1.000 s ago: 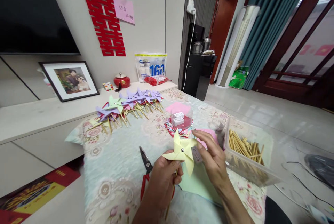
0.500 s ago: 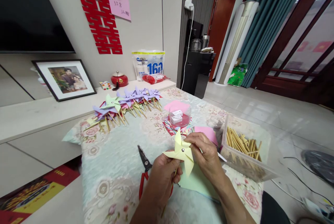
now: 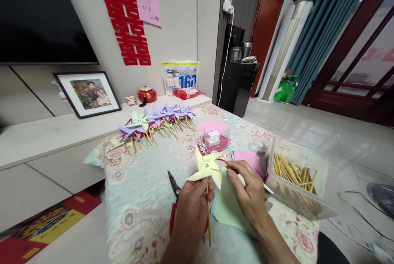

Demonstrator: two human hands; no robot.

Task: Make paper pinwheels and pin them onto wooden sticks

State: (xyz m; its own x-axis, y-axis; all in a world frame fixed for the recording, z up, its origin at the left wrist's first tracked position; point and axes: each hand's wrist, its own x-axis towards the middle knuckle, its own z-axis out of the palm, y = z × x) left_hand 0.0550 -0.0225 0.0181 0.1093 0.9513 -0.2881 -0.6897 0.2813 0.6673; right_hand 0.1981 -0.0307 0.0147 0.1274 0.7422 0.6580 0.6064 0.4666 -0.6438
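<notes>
Head view showed a low table (image 3: 138, 190) covered with a pale floral cloth, standing against a white ledge, with a tiled floor off to the right of the hands and teal curtains and a dark wooden door frame beyond it. On the ledge, well ahead of the hands, leaned one framed photograph (image 3: 88, 94), with one red lidded pot (image 3: 147, 94) and one white bag printed with blue numerals (image 3: 180, 76) further along; a red paper cutout hung on the wall above. The left hand (image 3: 192, 206) was clenched around the wooden stick (image 3: 208, 215) of one yellow pinwheel (image 3: 205, 166), holding it just above the cloth. The stick ran nearly upright, its long axis leaning only slightly, with the paper head at the top end facing the camera and the bare end pointing down toward the person. The right hand (image 3: 248, 192) was just beside the pinwheel's right blade, thumb and forefinger pinched together at its edge; whether they actually gripped the paper could not be told. Under that hand lay a stack of pale green paper (image 3: 226, 210), and just left of the left hand lay one pair of red-handled pliers (image 3: 174, 192). Right of the right hand stood one clear tub of wooden sticks (image 3: 292, 176). Ahead of both hands sat one small clear container (image 3: 215, 137) and a row of finished pinwheels (image 3: 154, 122), mostly purple, too overlapped to count.
</notes>
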